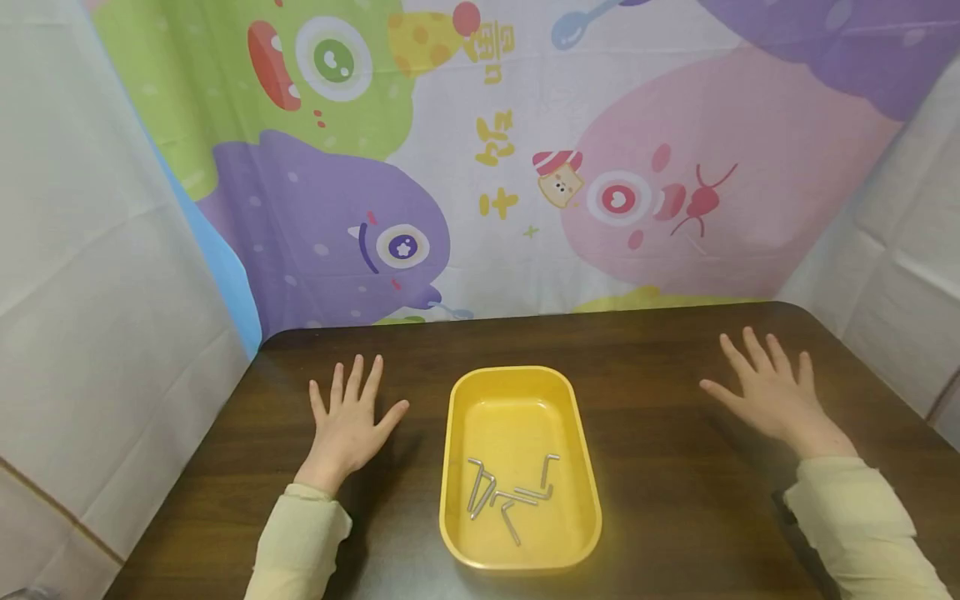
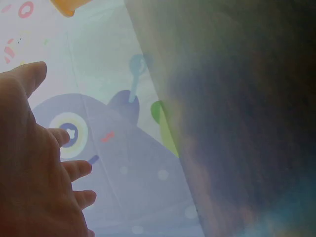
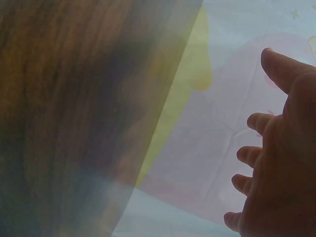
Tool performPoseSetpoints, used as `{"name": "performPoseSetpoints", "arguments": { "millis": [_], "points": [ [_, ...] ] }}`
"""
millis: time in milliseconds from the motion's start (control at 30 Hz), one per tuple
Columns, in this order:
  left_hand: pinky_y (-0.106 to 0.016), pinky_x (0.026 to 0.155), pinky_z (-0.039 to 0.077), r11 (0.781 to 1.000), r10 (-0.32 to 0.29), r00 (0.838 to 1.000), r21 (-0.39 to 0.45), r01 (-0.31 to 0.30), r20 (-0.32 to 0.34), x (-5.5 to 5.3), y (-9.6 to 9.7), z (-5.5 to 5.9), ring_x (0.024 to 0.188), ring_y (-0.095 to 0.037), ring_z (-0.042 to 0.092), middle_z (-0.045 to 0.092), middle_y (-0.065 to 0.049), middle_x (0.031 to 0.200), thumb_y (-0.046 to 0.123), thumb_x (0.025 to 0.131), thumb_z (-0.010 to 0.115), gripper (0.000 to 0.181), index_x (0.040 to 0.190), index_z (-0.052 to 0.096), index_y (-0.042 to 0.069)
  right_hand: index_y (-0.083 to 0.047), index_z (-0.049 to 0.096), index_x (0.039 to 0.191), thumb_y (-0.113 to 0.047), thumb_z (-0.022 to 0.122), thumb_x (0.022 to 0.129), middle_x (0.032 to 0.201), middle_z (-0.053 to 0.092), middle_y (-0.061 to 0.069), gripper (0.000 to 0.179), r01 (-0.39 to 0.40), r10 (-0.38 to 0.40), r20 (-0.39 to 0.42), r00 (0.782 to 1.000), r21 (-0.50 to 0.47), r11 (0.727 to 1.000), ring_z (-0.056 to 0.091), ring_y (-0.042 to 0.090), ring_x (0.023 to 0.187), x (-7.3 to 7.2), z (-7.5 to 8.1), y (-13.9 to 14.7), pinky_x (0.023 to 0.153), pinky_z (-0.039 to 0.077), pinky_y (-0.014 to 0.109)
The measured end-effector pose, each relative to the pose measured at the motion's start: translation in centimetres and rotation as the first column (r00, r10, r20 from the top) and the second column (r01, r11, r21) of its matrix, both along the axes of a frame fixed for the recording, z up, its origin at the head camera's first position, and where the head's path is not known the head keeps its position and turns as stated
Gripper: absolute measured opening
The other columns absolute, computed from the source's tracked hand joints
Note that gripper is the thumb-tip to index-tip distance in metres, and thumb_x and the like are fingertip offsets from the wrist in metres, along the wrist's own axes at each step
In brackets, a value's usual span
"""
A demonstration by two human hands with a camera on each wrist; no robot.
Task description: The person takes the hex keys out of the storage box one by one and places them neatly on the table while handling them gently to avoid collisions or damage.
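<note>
A yellow rectangular tray [image 1: 522, 557] with rounded corners stands on the dark wooden table between the two hands. Inside it, toward the near end, lie several small L-shaped hex keys [image 1: 512, 523] of grey metal, some crossing each other. To the tray's left is my left hand [image 1: 347, 429], fingers straight and spread, holding nothing. My right hand [image 1: 776, 400] is farther off on the right side, likewise spread with nothing in it. Both wrist views show the left hand [image 2: 39, 158] and the right hand [image 3: 279, 158] with fingers extended; neither touches the tray.
The brown table [image 1: 660, 433] has rounded far corners. Behind its far edge hangs a curtain [image 1: 517, 275] printed with cartoon monsters. Pale, wall-like surfaces flank the left wall [image 1: 97, 250] and right wall [image 1: 911, 275] sides.
</note>
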State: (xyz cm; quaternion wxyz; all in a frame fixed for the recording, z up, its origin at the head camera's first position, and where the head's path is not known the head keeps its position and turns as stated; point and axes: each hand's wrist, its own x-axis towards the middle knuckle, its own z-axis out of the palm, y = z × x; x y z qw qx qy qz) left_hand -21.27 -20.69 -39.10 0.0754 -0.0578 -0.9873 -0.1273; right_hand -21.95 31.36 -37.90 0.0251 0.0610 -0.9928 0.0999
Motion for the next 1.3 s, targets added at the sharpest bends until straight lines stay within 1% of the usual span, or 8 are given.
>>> {"name": "performPoseSetpoints", "arguments": {
  "millis": [333,500,633,733,833,933,1167,1300],
  "points": [
    [-0.061,0.1,-0.013,1.0,-0.004,1.0,0.019,0.005,-0.014,0.2,0.1,0.0,0.137,-0.04,-0.003,0.006,-0.017,0.151,0.058,0.089,0.039,0.077,0.148,0.009,0.017,-0.016,0.002,0.147,-0.062,0.035,0.089,0.149,-0.005,0.023,0.082,-0.014,0.013,-0.051,0.999,-0.01,1.0,-0.008,0.047,0.133,0.1,0.2,-0.8,0.095,-0.016,0.064],
    [-0.06,0.102,-0.008,0.998,-0.012,0.999,0.068,0.015,-0.043,0.5,0.8,0.5,0.137,-0.039,0.008,0.019,-0.019,0.148,0.047,0.093,0.04,0.066,0.144,0.024,0.009,-0.011,0.014,0.146,-0.054,0.039,0.091,0.146,0.016,0.026,0.074,-0.069,0.067,-0.143,0.987,-0.011,0.998,0.009,0.047,0.132,0.3,0.9,-2.3,0.098,-0.006,0.066],
    [-0.058,0.103,0.014,0.994,-0.011,0.996,0.111,0.022,-0.091,0.9,2.0,1.0,0.125,-0.037,0.038,0.045,-0.02,0.133,0.036,0.094,0.046,0.05,0.131,0.046,0.003,-0.004,0.034,0.139,-0.045,0.044,0.093,0.135,0.04,0.026,0.062,-0.139,0.132,-0.165,0.977,-0.031,0.99,0.031,0.044,0.125,0.6,1.8,-4.7,0.1,0.006,0.064],
    [-0.052,0.091,0.037,0.985,-0.013,0.994,0.168,0.032,-0.113,1.2,3.2,1.2,0.104,-0.032,0.056,0.059,-0.015,0.116,0.032,0.093,0.049,0.04,0.121,0.056,0.004,-0.003,0.047,0.13,-0.039,0.047,0.093,0.127,0.051,0.021,0.052,-0.213,0.198,-0.134,0.971,-0.112,0.971,0.045,0.04,0.117,0.9,2.1,-7.1,0.1,0.023,0.058],
    [-0.045,0.076,0.047,0.968,-0.01,0.991,0.247,0.043,-0.132,1.4,4.2,1.2,0.089,-0.027,0.062,0.063,-0.009,0.106,0.031,0.092,0.051,0.036,0.118,0.058,0.008,-0.005,0.055,0.122,-0.036,0.052,0.092,0.119,0.059,0.014,0.043,-0.29,0.273,-0.11,0.956,-0.199,0.936,0.054,0.033,0.109,1.3,1.8,-9.8,0.092,0.038,0.05],
    [-0.041,0.07,0.048,0.948,-0.006,0.989,0.313,0.052,-0.147,1.6,5.1,1.0,0.084,-0.021,0.062,0.065,-0.005,0.099,0.03,0.092,0.051,0.035,0.12,0.056,0.011,-0.009,0.06,0.115,-0.031,0.057,0.089,0.111,0.063,0.007,0.035,-0.354,0.34,-0.1,0.935,-0.233,0.906,0.059,0.025,0.103,1.7,1.2,-12.4,0.086,0.044,0.045],
    [-0.035,0.07,0.047,0.932,-0.054,0.995,0.354,0.082,-0.087,1.9,6.6,0.4,0.079,-0.012,0.061,0.065,0.002,0.094,0.036,0.091,0.051,0.04,0.126,0.051,0.016,-0.01,0.066,0.101,-0.022,0.067,0.082,0.098,0.059,0.001,0.023,-0.433,0.405,-0.241,0.882,-0.075,0.898,0.056,0.018,0.088,2.5,0.5,-16.2,0.076,0.045,0.038],
    [-0.035,0.07,0.047,0.932,-0.091,0.994,0.348,0.106,-0.058,2.1,7.2,0.3,0.08,-0.012,0.062,0.065,0.003,0.094,0.035,0.09,0.054,0.042,0.126,0.05,0.015,-0.012,0.068,0.095,-0.019,0.069,0.079,0.096,0.06,0.001,0.018,-0.472,0.45,-0.284,0.847,-0.014,0.881,0.056,0.02,0.091,2.7,0.7,-17.3,0.081,0.043,0.041]
  ]
}}
